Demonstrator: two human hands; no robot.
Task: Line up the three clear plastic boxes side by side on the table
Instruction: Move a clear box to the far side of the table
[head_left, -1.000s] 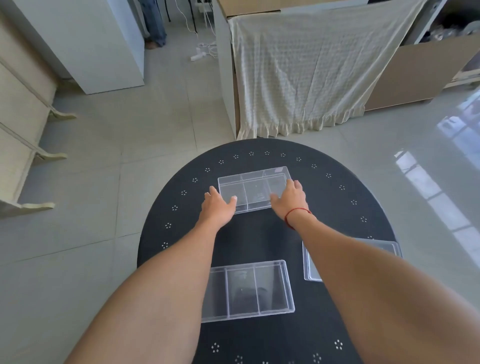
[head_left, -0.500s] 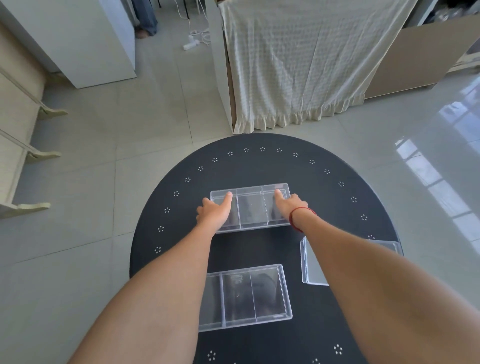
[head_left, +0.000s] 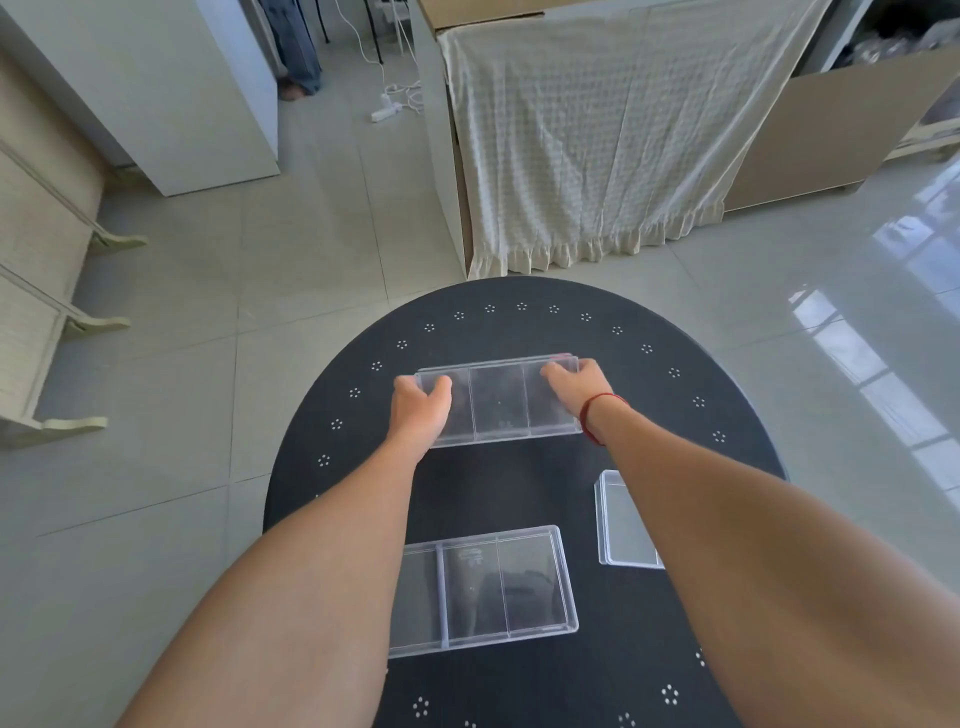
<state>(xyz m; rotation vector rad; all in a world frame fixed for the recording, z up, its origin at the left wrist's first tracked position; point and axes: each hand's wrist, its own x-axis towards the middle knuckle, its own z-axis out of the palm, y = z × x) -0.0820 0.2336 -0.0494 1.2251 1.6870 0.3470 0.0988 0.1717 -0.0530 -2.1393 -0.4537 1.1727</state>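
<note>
Three clear plastic boxes lie on the round black table (head_left: 675, 415). The far box (head_left: 498, 402), split into three compartments, is gripped at both ends: my left hand (head_left: 418, 410) holds its left end and my right hand (head_left: 574, 387), with a red wrist string, holds its right end. A second three-compartment box (head_left: 493, 590) rests near me, its left end hidden under my left forearm. The third box (head_left: 623, 519) sits to the right, mostly covered by my right forearm.
A white cloth (head_left: 597, 145) drapes over a cabinet beyond the table. A white cabinet (head_left: 171, 93) stands at the far left, a power strip (head_left: 387, 110) lies on the tiled floor, and a person's legs (head_left: 296, 47) show at the top.
Both hands closed on the ends of the far box and drew it a little nearer across the table. The other two boxes stayed where they were.
</note>
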